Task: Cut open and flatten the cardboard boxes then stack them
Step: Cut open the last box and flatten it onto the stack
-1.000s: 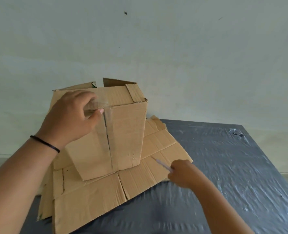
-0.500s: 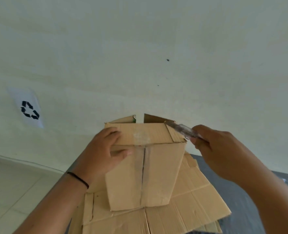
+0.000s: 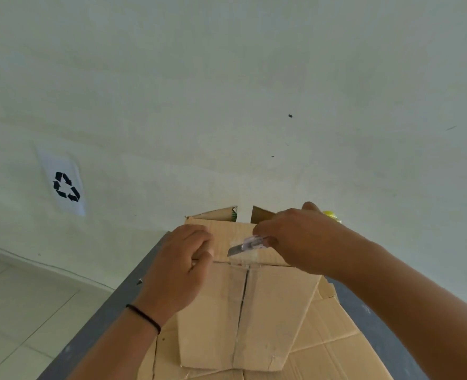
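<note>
A brown cardboard box stands upright on flattened cardboard sheets. A taped seam runs down the middle of its near face. My left hand presses on the box's top left edge, fingers curled over it. My right hand grips a clear-handled utility knife. Its blade points left and down at the taped top edge of the box, close to my left fingers. Two rear flaps stick up behind my hands.
The dark grey table has its left edge running diagonally, with tiled floor beyond. A pale wall fills the view, with a recycling-symbol sign at left. Something yellow peeks out behind my right hand.
My right hand has brought the knife from the table up over the box's right corner to the middle of its top edge. The view has tilted up and nearer. My left hand stays on the box.
</note>
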Motion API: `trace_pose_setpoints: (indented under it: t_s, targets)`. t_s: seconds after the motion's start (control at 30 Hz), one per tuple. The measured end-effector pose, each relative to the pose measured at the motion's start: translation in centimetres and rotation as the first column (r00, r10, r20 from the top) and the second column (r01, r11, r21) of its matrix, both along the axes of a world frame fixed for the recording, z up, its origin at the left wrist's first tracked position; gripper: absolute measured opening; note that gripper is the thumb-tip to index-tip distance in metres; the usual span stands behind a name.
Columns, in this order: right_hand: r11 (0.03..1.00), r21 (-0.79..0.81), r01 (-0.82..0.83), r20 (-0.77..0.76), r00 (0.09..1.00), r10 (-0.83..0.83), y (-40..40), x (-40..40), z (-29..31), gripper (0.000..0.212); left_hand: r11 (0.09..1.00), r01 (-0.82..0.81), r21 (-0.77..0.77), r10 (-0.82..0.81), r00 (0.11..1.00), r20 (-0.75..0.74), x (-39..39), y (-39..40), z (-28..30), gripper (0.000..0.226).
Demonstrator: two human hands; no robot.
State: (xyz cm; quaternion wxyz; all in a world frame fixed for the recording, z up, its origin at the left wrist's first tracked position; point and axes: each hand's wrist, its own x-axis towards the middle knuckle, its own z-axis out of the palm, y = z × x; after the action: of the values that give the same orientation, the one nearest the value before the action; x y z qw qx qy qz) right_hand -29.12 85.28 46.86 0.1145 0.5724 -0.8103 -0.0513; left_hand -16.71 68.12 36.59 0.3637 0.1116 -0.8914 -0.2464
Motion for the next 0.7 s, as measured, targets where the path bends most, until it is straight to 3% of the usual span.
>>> trace_pose_setpoints:
  t_s: [0.13, 0.27, 0.37, 0.5, 0.7]
  targets:
    - [0.998, 0.013, -0.066, -0.045, 0.997, 0.067, -0.6, -0.1, -0.2, 0.014, 0.999, -0.005, 0.05, 0.008, 0.998, -0.057, 0.0, -0.1, -0.5, 0.039]
    - [0.993, 0.082, -0.087, -0.11, 0.989, 0.096, -1.0, 0.3, 0.5, 0.022, 0.999, -0.014, 0.03, 0.015, 0.999, -0.048, -0.1, -0.2, -0.8, 0.041]
    - [0.984, 0.138, -0.114, -0.238, 0.961, 0.144, -1.4, 1.1, 1.4, 0.011, 1.0, -0.03, 0.0, 0.03, 0.999, -0.04, -0.2, -0.2, -1.0, 0.04]
    - [0.97, 0.219, -0.105, -0.397, 0.898, 0.187, -2.2, 2.5, 2.5, 0.015, 0.998, -0.043, -0.046, 0.042, 0.999, -0.006, -0.2, -0.3, -1.2, 0.036]
    - [0.945, 0.318, -0.073, -0.454, 0.864, 0.219, -3.1, 3.2, 3.2, 0.02, 0.997, -0.065, -0.049, 0.065, 0.998, 0.003, 0.2, 0.0, -1.3, 0.037]
